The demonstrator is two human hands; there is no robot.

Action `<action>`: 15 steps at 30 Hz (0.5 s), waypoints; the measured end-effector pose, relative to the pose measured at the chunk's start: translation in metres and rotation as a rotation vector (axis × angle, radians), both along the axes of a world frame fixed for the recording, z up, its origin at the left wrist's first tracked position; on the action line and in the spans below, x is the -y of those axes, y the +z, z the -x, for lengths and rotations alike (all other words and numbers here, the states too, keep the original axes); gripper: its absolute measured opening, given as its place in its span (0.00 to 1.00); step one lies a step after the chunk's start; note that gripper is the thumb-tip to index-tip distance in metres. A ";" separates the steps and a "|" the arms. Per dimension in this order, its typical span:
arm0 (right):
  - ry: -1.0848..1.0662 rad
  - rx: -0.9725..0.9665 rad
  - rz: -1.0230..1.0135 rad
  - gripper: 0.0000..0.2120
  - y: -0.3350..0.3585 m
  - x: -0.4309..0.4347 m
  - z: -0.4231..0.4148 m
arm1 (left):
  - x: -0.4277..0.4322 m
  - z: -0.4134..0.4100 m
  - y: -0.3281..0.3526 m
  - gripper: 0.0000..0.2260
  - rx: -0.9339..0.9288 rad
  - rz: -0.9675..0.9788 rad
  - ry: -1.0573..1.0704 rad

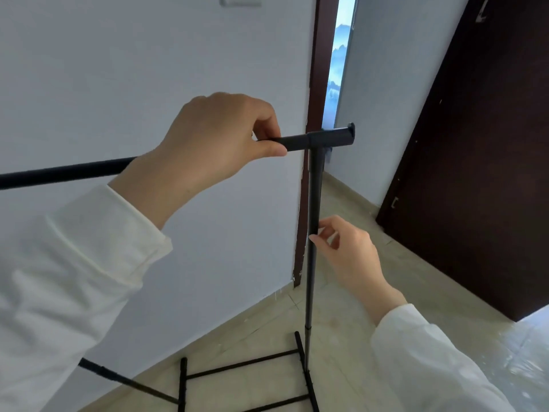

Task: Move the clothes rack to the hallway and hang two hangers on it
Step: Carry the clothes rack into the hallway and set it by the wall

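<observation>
A black metal clothes rack (313, 185) stands on the tiled floor against a white wall, its top bar running from the left edge to a T-joint near the door frame. My left hand (214, 141) is wrapped around the top bar just left of that joint. My right hand (344, 251) sits lower, thumb and fingertips pinching the upright post about halfway down. The rack's base rails (243, 365) show at the bottom. No hangers are in view.
A dark brown door (481, 150) stands open at the right. A brown door frame (316, 84) with a narrow bright gap lies straight behind the rack's post. Beige floor tiles (416, 281) stretch between wall and door.
</observation>
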State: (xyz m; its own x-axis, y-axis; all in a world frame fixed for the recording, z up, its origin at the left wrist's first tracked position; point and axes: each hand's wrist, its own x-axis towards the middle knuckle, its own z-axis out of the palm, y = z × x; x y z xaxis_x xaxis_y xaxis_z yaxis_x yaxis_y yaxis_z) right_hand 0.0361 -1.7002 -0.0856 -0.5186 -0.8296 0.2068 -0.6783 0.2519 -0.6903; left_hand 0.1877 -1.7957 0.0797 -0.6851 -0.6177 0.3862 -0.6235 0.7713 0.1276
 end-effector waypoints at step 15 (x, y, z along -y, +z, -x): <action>0.055 -0.101 -0.054 0.11 0.009 0.122 0.049 | 0.102 0.041 0.005 0.10 -0.065 -0.077 0.095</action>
